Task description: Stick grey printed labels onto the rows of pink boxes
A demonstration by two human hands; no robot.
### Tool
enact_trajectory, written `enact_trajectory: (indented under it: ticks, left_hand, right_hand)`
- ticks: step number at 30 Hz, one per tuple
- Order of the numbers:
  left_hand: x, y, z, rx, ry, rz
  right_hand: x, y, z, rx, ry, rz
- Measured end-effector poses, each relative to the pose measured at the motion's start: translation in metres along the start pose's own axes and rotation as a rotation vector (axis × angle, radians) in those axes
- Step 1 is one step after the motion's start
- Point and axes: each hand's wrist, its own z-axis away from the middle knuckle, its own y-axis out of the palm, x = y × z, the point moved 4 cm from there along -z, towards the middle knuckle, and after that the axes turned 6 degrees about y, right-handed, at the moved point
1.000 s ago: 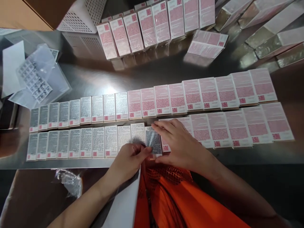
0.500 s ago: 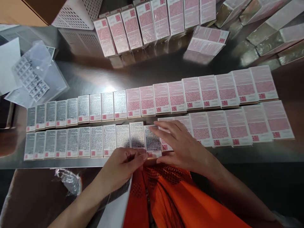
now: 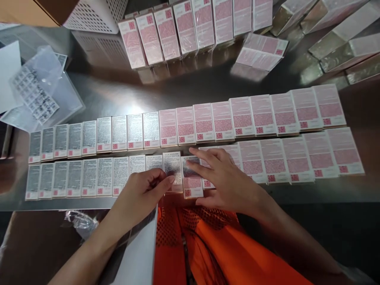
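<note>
Two long rows of small flat boxes lie on a metal table (image 3: 118,95). The boxes on the left carry white printed labels (image 3: 103,134); those on the right show pink faces (image 3: 282,114). My left hand (image 3: 142,194) rests its thumb and fingertips on a labelled box (image 3: 172,166) in the near row. My right hand (image 3: 228,182) lies flat beside it, fingers spread over the neighbouring box (image 3: 192,186). That box has a grey label on its upper part and pink showing below. Neither hand holds anything.
More pink boxes (image 3: 184,27) stand upright at the back, one lying flat (image 3: 261,49). Clear bags with label sheets (image 3: 35,95) lie far left, near a white perforated basket (image 3: 95,16). Wrapped packs (image 3: 341,35) sit far right. A white sheet (image 3: 139,257) and orange cloth (image 3: 225,253) lie below the table edge.
My left hand has slid up from the table's near edge onto the labelled box. My right hand has stayed on the neighbouring box, whose lower pink part now shows.
</note>
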Motion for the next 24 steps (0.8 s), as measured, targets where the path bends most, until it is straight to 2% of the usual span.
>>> enact_trajectory:
  ticks: [7,18,24]
  left_hand:
    - [0.012,0.005,-0.001,0.023,-0.022,0.038]
    - [0.003,0.012,0.0,0.031,0.017,-0.009]
    - [-0.002,0.004,-0.003,-0.043,0.039,-0.054]
  right_hand:
    - [0.002,-0.002,0.002,-0.007,-0.033,-0.01]
    - [0.006,-0.001,0.009,-0.046,-0.097,0.019]
    - [0.005,-0.009,0.017,-0.197,-0.122,-0.013]
